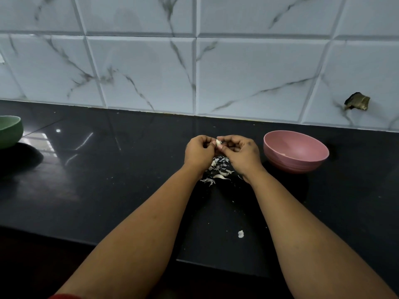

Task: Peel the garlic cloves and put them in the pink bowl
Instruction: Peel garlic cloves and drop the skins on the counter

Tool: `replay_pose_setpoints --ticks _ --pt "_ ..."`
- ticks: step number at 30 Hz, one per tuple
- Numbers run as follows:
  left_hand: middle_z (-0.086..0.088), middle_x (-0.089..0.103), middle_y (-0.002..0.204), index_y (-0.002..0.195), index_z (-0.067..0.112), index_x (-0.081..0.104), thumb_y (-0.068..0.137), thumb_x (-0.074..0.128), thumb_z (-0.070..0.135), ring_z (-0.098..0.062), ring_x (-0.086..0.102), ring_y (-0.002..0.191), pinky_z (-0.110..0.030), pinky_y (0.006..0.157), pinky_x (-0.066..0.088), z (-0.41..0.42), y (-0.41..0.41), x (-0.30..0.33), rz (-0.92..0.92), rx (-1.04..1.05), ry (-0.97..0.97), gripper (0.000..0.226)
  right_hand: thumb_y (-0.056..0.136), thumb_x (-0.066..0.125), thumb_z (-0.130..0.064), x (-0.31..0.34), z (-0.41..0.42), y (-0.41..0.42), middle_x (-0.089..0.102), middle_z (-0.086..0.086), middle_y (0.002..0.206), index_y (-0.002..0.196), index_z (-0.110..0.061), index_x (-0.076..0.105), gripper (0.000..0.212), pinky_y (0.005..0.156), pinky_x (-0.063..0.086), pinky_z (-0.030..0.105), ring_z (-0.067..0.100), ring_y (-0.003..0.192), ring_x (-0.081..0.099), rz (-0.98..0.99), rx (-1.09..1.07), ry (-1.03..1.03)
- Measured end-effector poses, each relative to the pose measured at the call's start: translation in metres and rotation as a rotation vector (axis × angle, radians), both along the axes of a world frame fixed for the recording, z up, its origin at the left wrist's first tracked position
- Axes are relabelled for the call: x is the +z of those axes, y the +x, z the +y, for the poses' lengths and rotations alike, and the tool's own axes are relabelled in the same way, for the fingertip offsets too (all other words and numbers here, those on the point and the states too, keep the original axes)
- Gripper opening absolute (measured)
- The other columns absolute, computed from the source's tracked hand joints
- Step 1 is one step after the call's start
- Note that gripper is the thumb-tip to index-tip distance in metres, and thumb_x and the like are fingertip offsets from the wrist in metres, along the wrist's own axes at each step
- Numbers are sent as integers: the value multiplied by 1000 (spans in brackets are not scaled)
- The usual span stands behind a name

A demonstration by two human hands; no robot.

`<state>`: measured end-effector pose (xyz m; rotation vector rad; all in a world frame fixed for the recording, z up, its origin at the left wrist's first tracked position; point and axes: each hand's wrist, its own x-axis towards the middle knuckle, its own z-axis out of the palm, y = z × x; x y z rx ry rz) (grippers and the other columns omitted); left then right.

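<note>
Black polished counter (108, 180) ran back to a marble-tiled wall (151, 72), its near edge cutting across below my forearms. I had both hands raised together over a heap of garlic skins (218, 169), my left hand (199, 153) and right hand (241, 154) each curled, pinching one garlic clove (218, 142) between the fingertips. Just right of my right hand sat the pink bowl (296, 151), apart from it. A green bowl (10, 131) stood far left, with wide bare counter between. One stray scrap (240, 234) lay near the front edge.
</note>
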<state>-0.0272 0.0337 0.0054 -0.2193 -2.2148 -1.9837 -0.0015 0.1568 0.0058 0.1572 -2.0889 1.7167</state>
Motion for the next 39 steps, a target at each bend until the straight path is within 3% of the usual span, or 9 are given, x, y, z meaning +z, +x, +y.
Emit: replay_pose_setpoints --ticks 5,10,14,19,25,33,39 --pt "-3 71 88 95 11 67 97 56 10 -8 69 78 -27 76 60 0 1 1 23 30 -62 11 84 74 -8 1 -1 1 74 7 88 98 -17 73 17 81 59 31 23 87 72 -2 6 -27" --pt "0 70 88 95 15 64 99 55 14 -10 69 83 -33 82 60 0 3 4 21 16 -79 10 86 69 -3 1 -3 0 73 13 91 94 -18 72 17 84 58 35 24 86 72 -65 60 -185" --pt "2 70 88 93 18 64 96 58 13 -14 69 86 -36 83 59 -2 4 5 75 29 -132 8 90 64 -2 4 -3 1 72 6 84 97 -12 71 14 70 54 20 9 73 67 -112 43 -261" --pt "14 67 79 94 19 70 89 69 14 0 63 76 -11 71 49 -7 8 9 287 38 -317 6 95 57 -5 5 -1 -2 67 3 78 95 -11 70 14 62 48 15 5 66 59 -136 -10 -289" --pt "15 66 72 91 14 73 88 72 17 5 60 67 -6 67 46 -7 9 10 346 69 -360 4 95 60 -15 2 -1 -3 64 0 70 85 -10 73 17 60 46 17 4 61 55 -134 -45 -186" --pt "2 64 74 89 9 69 93 60 17 -18 60 74 -29 80 46 -3 12 13 412 69 -611 13 91 66 -19 1 2 -1 68 3 67 78 -14 75 17 63 51 20 7 62 60 -117 -84 -96" --pt "-7 66 82 85 8 63 93 55 17 -22 56 77 -31 77 42 1 13 14 420 100 -667 15 90 67 -15 2 -1 -1 70 6 69 80 -8 74 14 58 50 16 6 59 64 -108 -69 -165"
